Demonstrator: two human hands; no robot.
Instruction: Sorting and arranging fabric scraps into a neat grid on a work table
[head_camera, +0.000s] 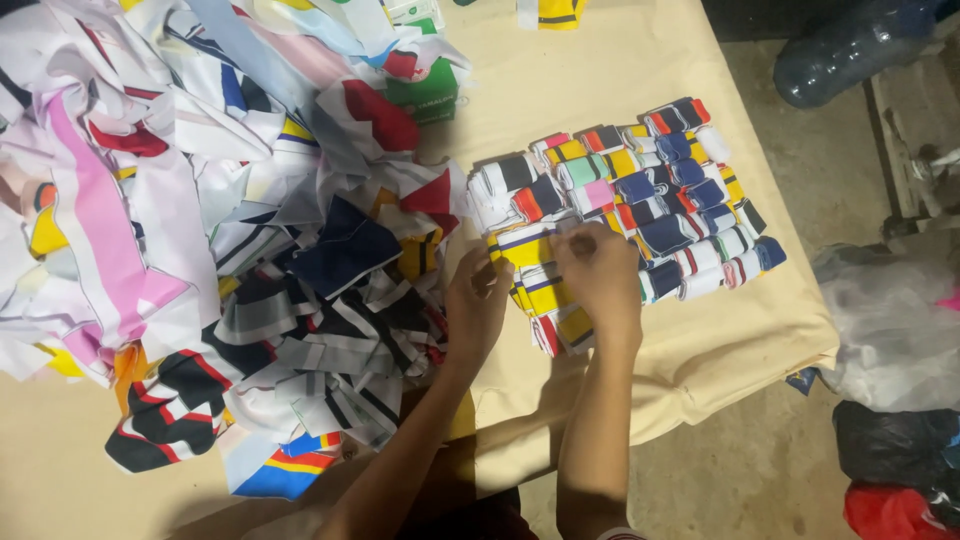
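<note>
The folded yellow-and-white cloth pieces (545, 285) lie in a short column on the cream tabletop (700, 350), just left of the rows of folded striped bundles (660, 200). The right hand (600, 272) rests on the column's top, its grip pinching a piece there. The left hand (478, 305) touches the column's left edge, fingers loosely spread. A loose heap of coloured fabric (200, 220) sits at left.

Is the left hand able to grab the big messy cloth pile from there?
Probably yes. The left hand rests at the edge of the cloth pile, and nothing lies between them, so a short move sideways should do.
</note>
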